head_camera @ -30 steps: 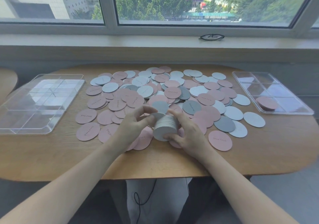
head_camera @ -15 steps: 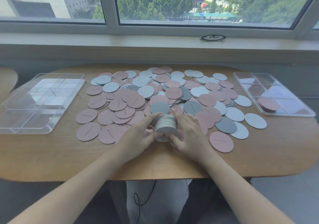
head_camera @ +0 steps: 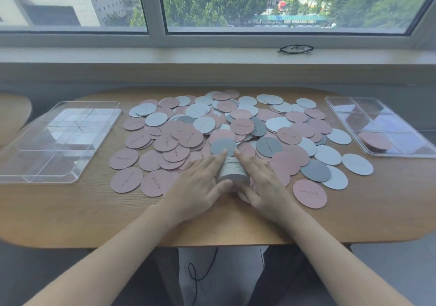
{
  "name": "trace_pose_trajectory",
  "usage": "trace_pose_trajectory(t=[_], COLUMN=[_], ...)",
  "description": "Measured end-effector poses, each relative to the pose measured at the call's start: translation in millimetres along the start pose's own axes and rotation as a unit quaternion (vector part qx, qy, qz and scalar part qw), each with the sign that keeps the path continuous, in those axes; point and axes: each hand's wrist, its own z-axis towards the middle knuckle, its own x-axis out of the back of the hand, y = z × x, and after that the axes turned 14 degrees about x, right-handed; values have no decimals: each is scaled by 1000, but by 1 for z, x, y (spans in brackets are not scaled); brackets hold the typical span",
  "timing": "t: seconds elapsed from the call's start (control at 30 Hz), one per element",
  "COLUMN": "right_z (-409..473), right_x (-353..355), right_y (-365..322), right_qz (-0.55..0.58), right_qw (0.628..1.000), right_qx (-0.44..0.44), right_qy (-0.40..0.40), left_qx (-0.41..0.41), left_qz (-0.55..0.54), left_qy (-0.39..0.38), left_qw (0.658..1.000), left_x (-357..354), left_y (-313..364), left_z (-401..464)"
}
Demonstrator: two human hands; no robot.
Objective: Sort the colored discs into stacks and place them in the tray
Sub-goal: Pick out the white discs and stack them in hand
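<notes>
Stack [head_camera: 233,171] of pale grey discs sits at the near edge of the pile [head_camera: 236,126], mid-table [head_camera: 70,211]. Left hand [head_camera: 200,183] and right hand [head_camera: 262,183] flank it, fingers straight and pressed to its sides, thumbs at the near edge. Likely light, thin, stiff card; layers could slide, so squeeze the rim from both sides. Loose discs: pink, white, grey. Right tray [head_camera: 349,114] holds 1 pink stack [head_camera: 375,140]; left tray [head_camera: 35,155] holds none.

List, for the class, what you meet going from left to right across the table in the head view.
Clear lid → left hand → grey stack of discs → right hand → lone pink disc → clear tray holding a pink stack.
</notes>
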Motion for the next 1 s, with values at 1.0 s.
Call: trace_pose_trajectory(t=[1.0], right_z=[-1], right_x=[6], right_y=[-2], right_qz=[76], right_qw=[996], right_qx=[-33], right_qy=[24], left_qx=[112], left_qz=[135], left_qy=[60], left_qw=[983], left_x=[28], left_y=[-52], left_z=[141])
